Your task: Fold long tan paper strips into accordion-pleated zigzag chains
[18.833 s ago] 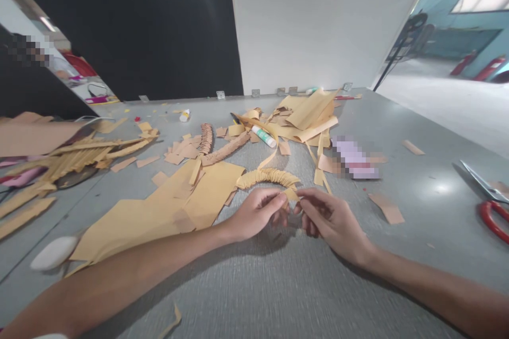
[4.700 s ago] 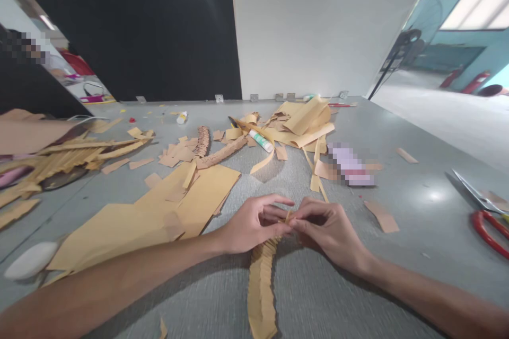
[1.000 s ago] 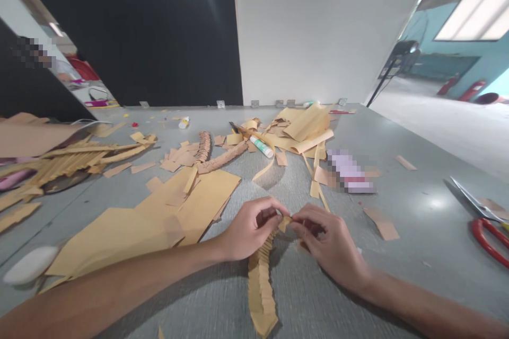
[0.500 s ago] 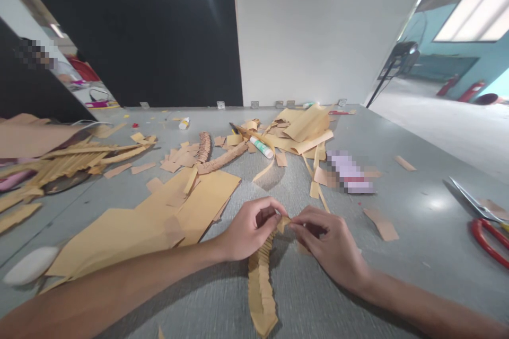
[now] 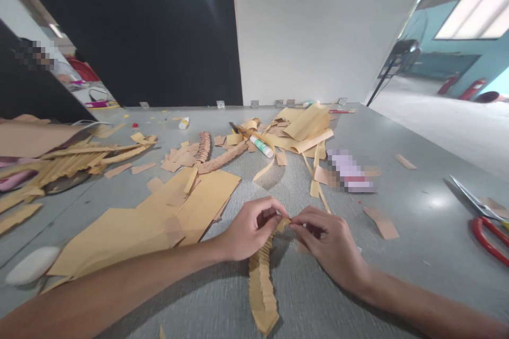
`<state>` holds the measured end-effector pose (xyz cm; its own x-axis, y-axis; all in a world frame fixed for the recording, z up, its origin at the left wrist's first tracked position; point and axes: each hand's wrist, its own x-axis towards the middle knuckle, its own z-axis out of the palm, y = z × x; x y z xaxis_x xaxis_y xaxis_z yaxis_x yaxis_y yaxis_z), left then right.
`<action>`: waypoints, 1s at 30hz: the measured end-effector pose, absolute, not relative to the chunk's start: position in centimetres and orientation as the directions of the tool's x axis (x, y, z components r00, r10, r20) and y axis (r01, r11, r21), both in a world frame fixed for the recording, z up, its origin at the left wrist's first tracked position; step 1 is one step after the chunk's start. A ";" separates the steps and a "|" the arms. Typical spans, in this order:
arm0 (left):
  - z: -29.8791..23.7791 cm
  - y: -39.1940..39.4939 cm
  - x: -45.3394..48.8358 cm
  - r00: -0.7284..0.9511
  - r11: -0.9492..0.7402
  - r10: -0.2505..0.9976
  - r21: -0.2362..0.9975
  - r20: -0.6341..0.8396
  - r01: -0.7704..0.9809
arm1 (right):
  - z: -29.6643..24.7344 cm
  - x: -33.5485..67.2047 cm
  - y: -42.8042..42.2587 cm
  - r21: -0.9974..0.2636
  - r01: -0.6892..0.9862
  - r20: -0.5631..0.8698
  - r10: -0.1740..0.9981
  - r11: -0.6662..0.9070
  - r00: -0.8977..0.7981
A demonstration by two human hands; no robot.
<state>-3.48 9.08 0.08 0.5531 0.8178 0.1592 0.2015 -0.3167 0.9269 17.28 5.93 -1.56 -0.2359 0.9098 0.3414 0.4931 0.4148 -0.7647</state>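
Near the middle of the grey table, my left hand (image 5: 254, 228) pinches the far end of a pleated brown paper strip (image 5: 263, 291). The strip runs toward me, its overlapping folds stacked along it and its near end cut to a blunt point. My right hand (image 5: 332, 241) faces the left one, thumb and forefinger closed on the small folded tip of the same strip. Fingers partly cover that tip. Left of my hands lie flat brown paper sheets (image 5: 159, 217). Beyond them rest a finished-looking ruffled strip (image 5: 225, 159) and a green-and-white glue stick (image 5: 261, 146).
Red-handled scissors (image 5: 489, 233) lie at the right edge. A blurred lilac object (image 5: 350, 172) sits right of centre. Crumpled paper (image 5: 306, 127) is piled at the back, and folded strips (image 5: 79, 161) at left. A white rounded object (image 5: 32, 266) lies near my left forearm. Panels (image 5: 310, 32) stand behind.
Both hands stay almost in place, pinching the strip's far end. The folded tip between the fingers has tilted slightly and shows less of its face; the view has shifted a little.
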 end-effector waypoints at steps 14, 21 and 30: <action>0.0 8.9 -3.3 0.470 -0.290 0.862 0.945 0.188 0.154 | -1.4 17.2 5.9 -0.767 0.519 0.313 0.926 0.378 -0.212; -0.1 8.9 -3.3 0.496 -0.251 0.852 0.963 0.169 0.103 | -1.3 17.1 5.9 -0.767 0.498 0.299 0.912 0.404 -0.280; -0.1 9.0 -3.2 0.513 -0.261 0.845 0.955 0.154 0.143 | -1.1 17.2 5.9 -0.784 0.486 0.310 0.921 0.387 -0.235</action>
<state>-3.25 9.04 -0.12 0.5127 0.8447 0.1537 0.1433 -0.2607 0.9547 17.20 5.89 -1.08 -0.2348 0.9214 0.3097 0.4856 0.3872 -0.7837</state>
